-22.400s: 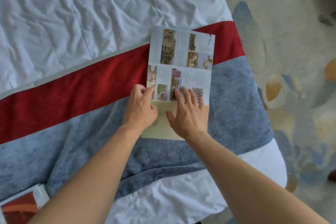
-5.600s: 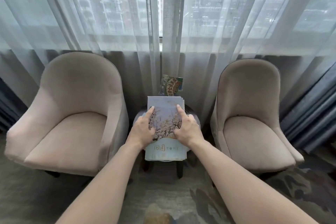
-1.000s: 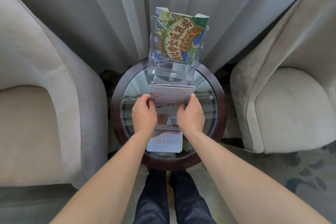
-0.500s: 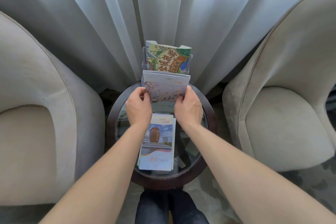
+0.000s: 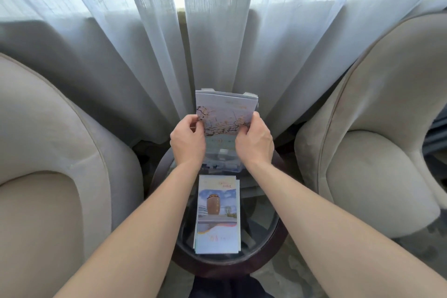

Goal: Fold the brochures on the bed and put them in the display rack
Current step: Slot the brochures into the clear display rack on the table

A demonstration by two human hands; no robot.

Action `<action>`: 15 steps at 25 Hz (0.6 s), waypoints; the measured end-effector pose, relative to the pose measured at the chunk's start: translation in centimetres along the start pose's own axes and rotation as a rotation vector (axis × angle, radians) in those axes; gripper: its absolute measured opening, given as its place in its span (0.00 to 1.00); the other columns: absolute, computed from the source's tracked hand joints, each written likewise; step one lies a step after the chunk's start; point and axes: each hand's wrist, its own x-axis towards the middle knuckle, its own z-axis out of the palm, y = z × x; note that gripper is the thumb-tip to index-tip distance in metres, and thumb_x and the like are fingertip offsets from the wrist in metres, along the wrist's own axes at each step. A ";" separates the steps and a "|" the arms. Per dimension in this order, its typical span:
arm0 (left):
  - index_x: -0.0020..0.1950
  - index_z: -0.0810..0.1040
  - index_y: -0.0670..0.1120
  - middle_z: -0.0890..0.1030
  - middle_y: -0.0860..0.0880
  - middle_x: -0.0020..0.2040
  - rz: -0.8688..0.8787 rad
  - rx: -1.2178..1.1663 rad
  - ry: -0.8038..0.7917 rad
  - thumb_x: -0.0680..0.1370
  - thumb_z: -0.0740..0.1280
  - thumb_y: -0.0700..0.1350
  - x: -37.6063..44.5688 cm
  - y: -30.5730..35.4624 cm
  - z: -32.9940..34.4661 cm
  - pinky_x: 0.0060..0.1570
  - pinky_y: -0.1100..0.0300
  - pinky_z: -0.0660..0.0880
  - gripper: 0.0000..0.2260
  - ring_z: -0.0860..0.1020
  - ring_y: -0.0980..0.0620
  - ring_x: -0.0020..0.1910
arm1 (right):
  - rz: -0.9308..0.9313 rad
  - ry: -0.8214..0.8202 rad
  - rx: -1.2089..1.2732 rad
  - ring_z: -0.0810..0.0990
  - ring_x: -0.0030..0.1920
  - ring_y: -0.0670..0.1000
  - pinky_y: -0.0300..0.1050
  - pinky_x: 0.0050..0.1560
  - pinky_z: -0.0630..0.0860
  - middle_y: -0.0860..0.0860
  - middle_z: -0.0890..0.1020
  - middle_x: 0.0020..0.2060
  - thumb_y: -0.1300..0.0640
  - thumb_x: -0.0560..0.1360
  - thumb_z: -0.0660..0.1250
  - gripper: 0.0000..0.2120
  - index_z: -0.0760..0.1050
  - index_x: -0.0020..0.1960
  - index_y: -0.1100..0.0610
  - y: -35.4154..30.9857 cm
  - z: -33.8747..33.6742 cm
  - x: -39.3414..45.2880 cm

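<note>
Both our hands, left hand [image 5: 187, 140] and right hand [image 5: 256, 141], pinch the blossom brochure [image 5: 226, 113] by its side edges with closed fingers [image 5: 193, 120], upright at the clear display rack [image 5: 223, 159]. Another folded brochure [image 5: 217, 213] lies flat on the round glass desk [image 5: 266, 220].

Both bare forearms extend forward from the lower corners of the view and converge toward the centre, elbows out of sight. The left hand [image 5: 188, 143] is raised with its back toward the camera, wrist roughly straight, thumb and curled fingers pinched on the left edge of a folded brochure [image 5: 226, 113]. The right hand [image 5: 255, 144] mirrors this pose, back toward the camera, fingers curled inward and thumb pressed against the right edge of the same brochure. Both hands sit level with each other and apart, with the brochure between them. The fingertips are partly hidden.
</note>
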 end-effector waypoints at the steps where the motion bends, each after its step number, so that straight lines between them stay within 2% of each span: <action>1: 0.52 0.82 0.52 0.83 0.55 0.46 0.022 -0.008 -0.005 0.81 0.64 0.48 0.6 0.4 0.0 0.46 0.58 0.78 0.07 0.80 0.55 0.46 | 0.012 0.017 0.005 0.74 0.46 0.55 0.48 0.42 0.67 0.50 0.80 0.47 0.58 0.77 0.58 0.03 0.67 0.50 0.51 -0.5 -0.2 0.5; 7: 0.53 0.82 0.51 0.84 0.54 0.48 0.078 -0.025 -0.025 0.81 0.65 0.49 2.5 2.0 0.3 0.38 0.70 0.70 0.08 0.80 0.56 0.46 | 0.033 0.055 0.001 0.75 0.48 0.56 0.48 0.43 0.68 0.48 0.80 0.48 0.58 0.77 0.57 0.06 0.69 0.52 0.50 -2.0 -1.1 2.5; 15: 0.54 0.83 0.51 0.84 0.54 0.49 0.031 0.036 -0.023 0.81 0.65 0.48 3.2 0.5 2.1 0.36 0.74 0.65 0.08 0.79 0.56 0.46 | 0.077 -0.023 0.045 0.77 0.51 0.57 0.54 0.50 0.76 0.50 0.80 0.53 0.58 0.80 0.57 0.08 0.72 0.56 0.52 0.3 0.7 3.0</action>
